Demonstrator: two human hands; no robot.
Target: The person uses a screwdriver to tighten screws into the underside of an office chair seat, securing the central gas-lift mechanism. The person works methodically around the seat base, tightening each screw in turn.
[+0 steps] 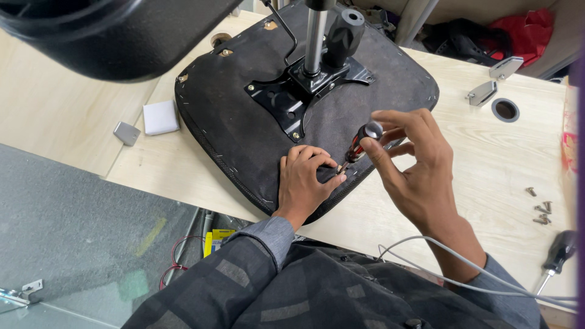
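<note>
Seat base upside down on bench, near edge: left hand pinches screw at tip, right hand fingers curled round screwdriver handle; keep shaft square w/ hole.

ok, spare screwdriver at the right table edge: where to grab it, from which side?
Take the spare screwdriver by its black bulbous handle, coming from above. It lies flat on the table with the handle toward the loose screws and the thin shaft pointing to the near edge, so the handle is the thick part. Mind the grey cable beside it.
</note>
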